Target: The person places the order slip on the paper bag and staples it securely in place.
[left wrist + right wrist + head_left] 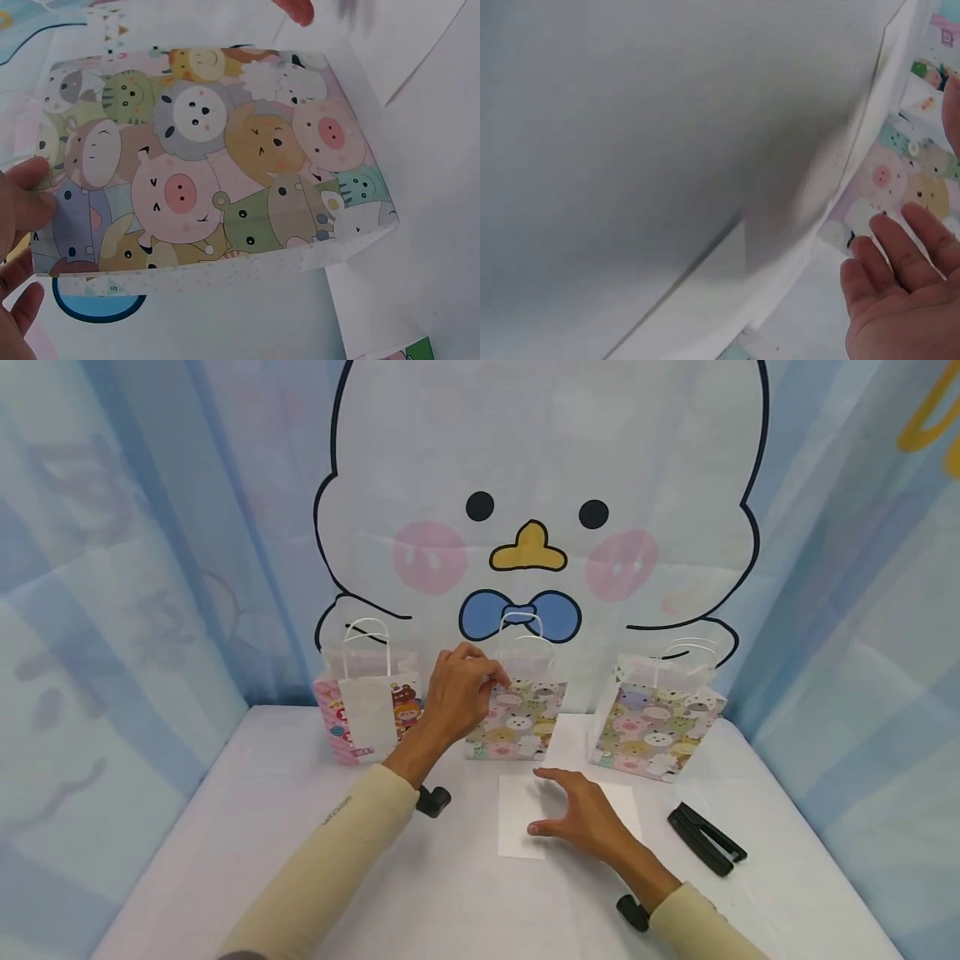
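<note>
Fingers apart and gripping nothing, the right hand (581,817) is over white paper (520,818) on the table (450,893); whether one sheet or two, I cannot tell. One black stapler (697,842) lies to the right of the paper. Farther off, the left hand (461,685) pinches the left edge of the middle bag (521,722), upright near the table's back. Three bags stand in a row: two printed with animals, the middle one and the right bag (656,727), plus one pink bag (367,718). Behind hangs one backdrop (675,443) with two black eyes and one blue bow tie.
</note>
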A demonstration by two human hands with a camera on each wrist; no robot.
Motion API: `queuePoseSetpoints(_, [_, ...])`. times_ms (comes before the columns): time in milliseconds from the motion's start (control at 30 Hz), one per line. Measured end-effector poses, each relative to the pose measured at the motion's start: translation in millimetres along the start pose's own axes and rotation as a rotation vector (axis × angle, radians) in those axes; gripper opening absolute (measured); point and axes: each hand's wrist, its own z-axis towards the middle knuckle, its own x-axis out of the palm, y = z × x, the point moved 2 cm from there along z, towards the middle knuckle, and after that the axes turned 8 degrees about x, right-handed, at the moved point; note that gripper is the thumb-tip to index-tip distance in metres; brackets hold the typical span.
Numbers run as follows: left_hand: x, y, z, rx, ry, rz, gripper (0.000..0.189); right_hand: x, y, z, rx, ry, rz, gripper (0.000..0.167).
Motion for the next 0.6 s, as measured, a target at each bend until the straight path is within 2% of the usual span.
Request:
queuePoseSetpoints(367, [1.7,-1.6,0.5,0.006,0.013,0.008,0.017,21,11,14.6,-0.033,0.052,-0.049,0.079])
queuePoseSetpoints(600, [1.5,0.4,-0.1,0.015,-0.003,0.025,0.017,25,17,17.0,-0.072,-0.005,-0.187,0.071])
